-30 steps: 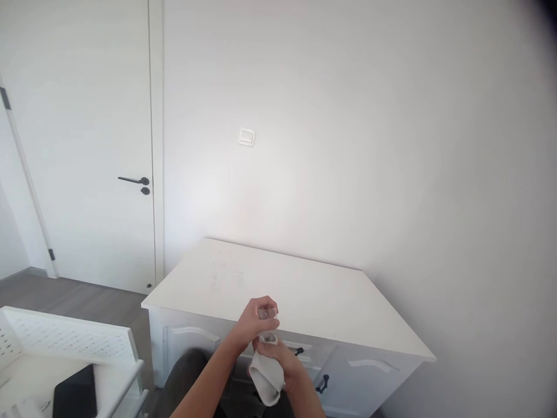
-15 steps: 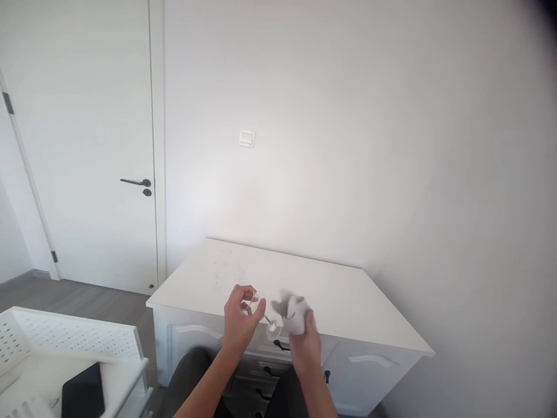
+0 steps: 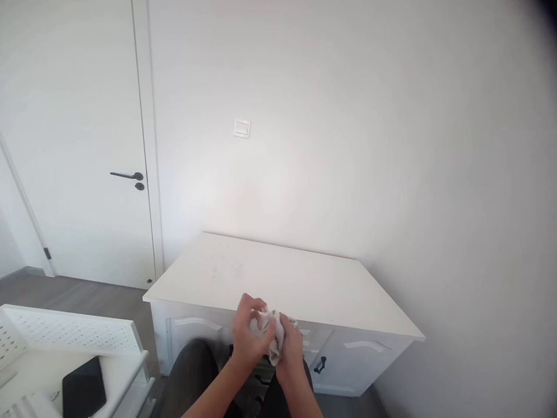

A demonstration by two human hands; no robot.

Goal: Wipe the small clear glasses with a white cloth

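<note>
My left hand and my right hand meet in front of the near edge of a white cabinet. My right hand grips a crumpled grey cloth and presses it against what the left fingers are curled around. That thing is a small clear stemmed glass, now almost wholly hidden by the cloth and fingers. My dark-trousered knees show below the hands.
Two faint clear glasses stand on the cabinet's far left. Its drawers carry dark handles. A white door with a black handle is at left. A white perforated tray holding a black object sits bottom left.
Half a second ago my hands were apart, with the stemmed glass showing between them. They have since come together, and the cloth again covers the glass. The view shifted slightly right.
</note>
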